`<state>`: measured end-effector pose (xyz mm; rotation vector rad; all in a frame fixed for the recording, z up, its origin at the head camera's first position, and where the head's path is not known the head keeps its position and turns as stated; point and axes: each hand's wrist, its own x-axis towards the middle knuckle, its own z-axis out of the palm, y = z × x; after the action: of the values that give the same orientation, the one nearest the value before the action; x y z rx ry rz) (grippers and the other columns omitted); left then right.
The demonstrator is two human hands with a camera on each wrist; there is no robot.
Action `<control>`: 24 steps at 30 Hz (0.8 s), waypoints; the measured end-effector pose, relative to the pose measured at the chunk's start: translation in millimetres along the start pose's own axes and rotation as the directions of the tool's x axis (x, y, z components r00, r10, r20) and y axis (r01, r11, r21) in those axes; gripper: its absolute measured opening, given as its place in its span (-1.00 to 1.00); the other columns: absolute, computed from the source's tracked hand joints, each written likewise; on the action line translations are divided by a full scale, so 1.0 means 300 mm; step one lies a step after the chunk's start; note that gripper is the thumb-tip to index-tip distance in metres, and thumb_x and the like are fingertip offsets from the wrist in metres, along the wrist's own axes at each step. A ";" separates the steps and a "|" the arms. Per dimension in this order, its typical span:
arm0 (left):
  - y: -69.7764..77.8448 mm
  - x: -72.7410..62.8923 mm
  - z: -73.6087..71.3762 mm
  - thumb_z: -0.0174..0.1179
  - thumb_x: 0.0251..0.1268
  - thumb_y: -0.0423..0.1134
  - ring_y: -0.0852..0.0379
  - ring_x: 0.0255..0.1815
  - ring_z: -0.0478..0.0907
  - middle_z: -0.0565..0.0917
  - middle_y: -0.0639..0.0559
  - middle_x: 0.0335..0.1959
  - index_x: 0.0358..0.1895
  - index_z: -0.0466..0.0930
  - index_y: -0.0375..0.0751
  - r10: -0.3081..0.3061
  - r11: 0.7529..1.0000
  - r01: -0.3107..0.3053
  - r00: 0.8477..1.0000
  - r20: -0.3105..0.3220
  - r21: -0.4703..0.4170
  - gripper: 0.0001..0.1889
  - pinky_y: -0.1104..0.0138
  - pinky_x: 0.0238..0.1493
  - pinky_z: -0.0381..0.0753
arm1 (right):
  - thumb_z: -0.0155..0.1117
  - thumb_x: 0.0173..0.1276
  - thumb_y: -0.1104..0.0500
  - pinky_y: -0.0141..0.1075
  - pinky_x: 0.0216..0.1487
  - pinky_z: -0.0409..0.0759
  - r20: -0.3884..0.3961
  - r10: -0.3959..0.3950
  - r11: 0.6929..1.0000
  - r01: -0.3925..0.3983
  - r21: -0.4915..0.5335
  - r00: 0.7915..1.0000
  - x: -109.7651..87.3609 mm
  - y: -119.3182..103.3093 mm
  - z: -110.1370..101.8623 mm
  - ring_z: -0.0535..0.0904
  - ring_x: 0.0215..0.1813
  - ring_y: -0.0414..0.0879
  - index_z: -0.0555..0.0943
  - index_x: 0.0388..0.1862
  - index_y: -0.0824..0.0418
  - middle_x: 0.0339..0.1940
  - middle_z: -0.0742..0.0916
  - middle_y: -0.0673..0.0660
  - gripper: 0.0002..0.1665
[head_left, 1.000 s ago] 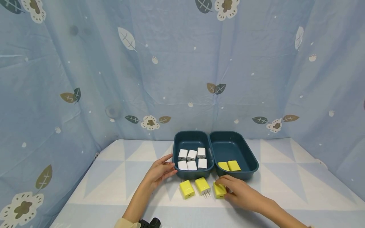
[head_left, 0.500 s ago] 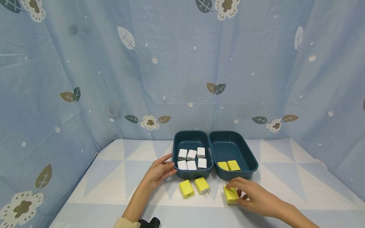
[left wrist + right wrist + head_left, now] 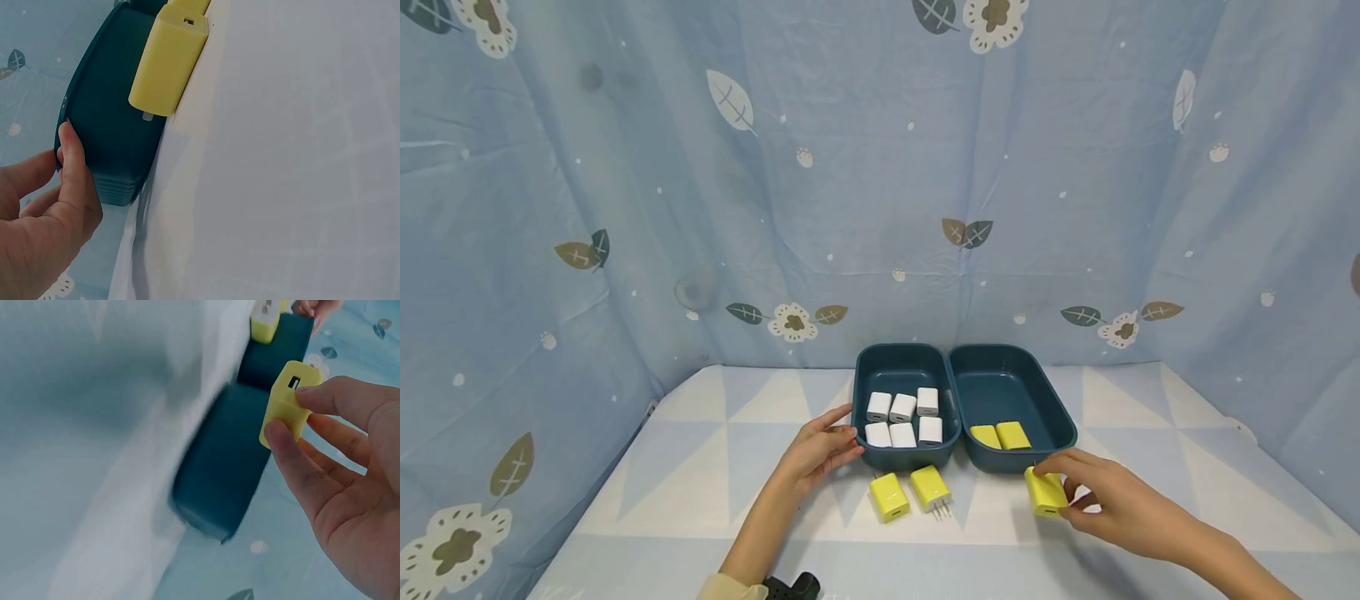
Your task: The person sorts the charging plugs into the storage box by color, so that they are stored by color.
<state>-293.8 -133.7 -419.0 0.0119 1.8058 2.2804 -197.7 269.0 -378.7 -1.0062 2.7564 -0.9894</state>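
My right hand (image 3: 1116, 504) pinches a yellow USB charger plug (image 3: 1046, 492) between thumb and fingertips, just in front of the right bin. Its USB port faces the camera in the right wrist view, where the charger (image 3: 289, 403) covers part of the bin's edge. At the left bin (image 3: 906, 460), fingers of my left hand (image 3: 820, 450) touch the outer wall and rim; in the left wrist view those fingers (image 3: 74, 156) lie relaxed against it. Two more yellow chargers lie on the table before the left bin: a left one (image 3: 890, 497) and one with prongs showing (image 3: 931, 488).
Several white chargers (image 3: 902, 407) sit in the left bin. The dark teal right bin (image 3: 1060, 429) adjoins it and contains two yellow chargers (image 3: 1012, 435). A patterned cloth (image 3: 700, 467) covers the table, and a blue curtain (image 3: 880, 167) hangs behind.
My right hand has carried the yellow charger rightward from beside the other two, dipping nearer first, then rising toward the right bin. My left hand stays at the left bin.
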 end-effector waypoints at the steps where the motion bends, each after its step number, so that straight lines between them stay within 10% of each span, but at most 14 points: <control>1: 0.000 -0.001 0.001 0.07 0.40 -0.54 0.12 -0.29 0.55 0.46 -0.15 -0.18 0.47 0.25 -0.34 0.000 1.000 0.000 1.000 0.003 0.001 -0.42 0.23 -0.05 0.74 | 0.41 0.26 0.32 -0.44 -0.28 0.72 0.003 -0.002 1.000 0.001 0.005 1.000 -0.001 0.004 -0.012 0.56 -0.18 -0.27 0.51 0.22 0.10 0.12 0.58 0.12 -0.45; 24: 0.000 -0.004 -0.001 0.08 0.39 -0.55 0.13 -0.30 0.57 0.46 -0.16 -0.17 0.47 0.24 -0.35 0.005 1.000 -0.005 1.000 0.008 0.002 -0.41 0.25 -0.05 0.74 | 0.44 0.21 0.36 -0.43 -0.24 0.71 -0.057 0.013 0.986 -0.022 -0.165 0.998 0.118 0.124 -0.208 0.63 -0.17 -0.14 0.56 0.16 0.25 0.05 0.63 0.18 -0.49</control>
<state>-292.6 -134.1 -419.0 0.0251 1.8059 2.2787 -262.1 304.3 -344.6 -0.9866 2.9287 -0.8084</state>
